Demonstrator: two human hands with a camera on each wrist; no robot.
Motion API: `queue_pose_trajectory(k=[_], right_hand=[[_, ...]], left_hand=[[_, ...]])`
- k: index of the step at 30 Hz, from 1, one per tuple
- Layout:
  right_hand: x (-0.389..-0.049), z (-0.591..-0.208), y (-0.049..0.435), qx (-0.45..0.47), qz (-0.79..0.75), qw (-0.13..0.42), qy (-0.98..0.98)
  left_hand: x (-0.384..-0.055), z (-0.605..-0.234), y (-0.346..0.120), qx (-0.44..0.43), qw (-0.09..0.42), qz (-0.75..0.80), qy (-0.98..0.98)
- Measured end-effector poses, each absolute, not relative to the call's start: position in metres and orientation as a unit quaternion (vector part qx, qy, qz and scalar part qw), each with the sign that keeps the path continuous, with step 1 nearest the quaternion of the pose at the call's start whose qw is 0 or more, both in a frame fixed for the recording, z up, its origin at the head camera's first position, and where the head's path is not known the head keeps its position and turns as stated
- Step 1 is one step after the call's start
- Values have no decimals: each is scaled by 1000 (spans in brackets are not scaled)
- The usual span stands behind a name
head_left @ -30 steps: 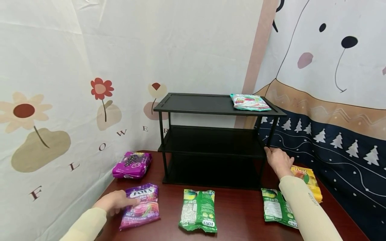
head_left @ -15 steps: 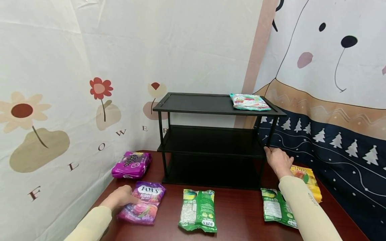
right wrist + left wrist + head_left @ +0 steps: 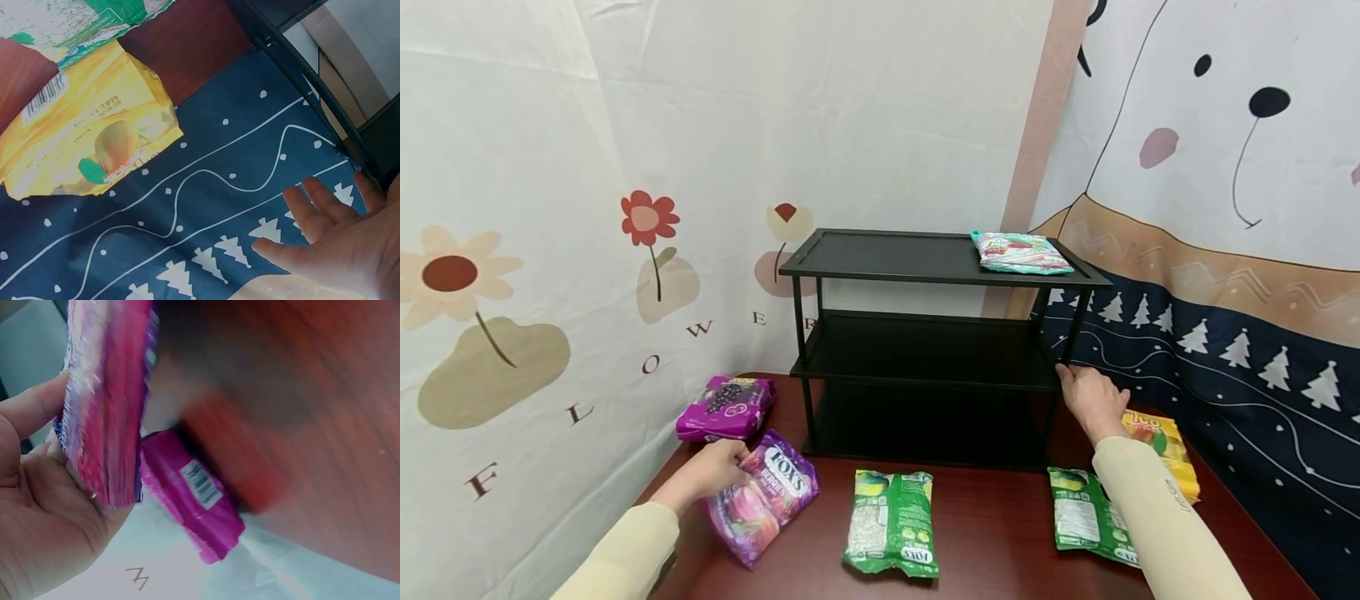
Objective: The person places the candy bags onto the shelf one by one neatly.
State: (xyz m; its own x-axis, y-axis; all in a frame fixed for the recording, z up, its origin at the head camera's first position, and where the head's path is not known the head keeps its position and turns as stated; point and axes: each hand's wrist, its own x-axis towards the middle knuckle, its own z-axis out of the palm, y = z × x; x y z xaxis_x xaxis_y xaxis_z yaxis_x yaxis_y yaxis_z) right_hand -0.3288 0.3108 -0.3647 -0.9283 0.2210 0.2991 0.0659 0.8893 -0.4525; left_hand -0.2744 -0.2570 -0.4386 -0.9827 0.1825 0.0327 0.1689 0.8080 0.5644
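My left hand (image 3: 709, 471) grips a purple Fox's Berries candy bag (image 3: 786, 482) by its left side, over the table's left part. Seen from the left wrist, the bag (image 3: 109, 406) stands edge-on between thumb and fingers. My right hand (image 3: 1093, 402) touches the right front post of a black three-tier shelf (image 3: 880, 254). In the right wrist view its fingers (image 3: 306, 212) are spread and fairly straight, one of them at the post. Lying on the shelf's top tier, at the right, is a teal-and-white candy bag (image 3: 1021, 253).
Behind the left hand a magenta grape-pictured bag (image 3: 726, 408) lies by the wall cloth. A green Fox's bag (image 3: 891, 525) lies front centre on the brown table (image 3: 985, 533). Another green bag (image 3: 1078, 512) and a yellow mango bag (image 3: 1168, 454) lie at the right, partly behind the sleeve.
My left hand has moved away from me and slightly right, turning the purple berries bag clockwise so its top points up-right. My right hand has stayed at the shelf post.
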Motion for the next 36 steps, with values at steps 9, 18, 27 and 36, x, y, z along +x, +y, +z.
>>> queue_pose_trajectory(k=[9, 18, 27, 36], right_hand=[[-329, -366, 312, -75, 223, 164, -958], [-328, -367, 312, -77, 225, 171, -956], [-330, -365, 312, -80, 224, 166, -957], [-327, -364, 310, -78, 226, 168, -956]], left_hand=[[-273, -422, -246, 166, -16, 282, 945], [-274, -410, -227, 187, -43, 255, 948], [-276, -395, -213, 213, -71, 283, 932], [-282, -379, -198, 244, -139, 321, 904]])
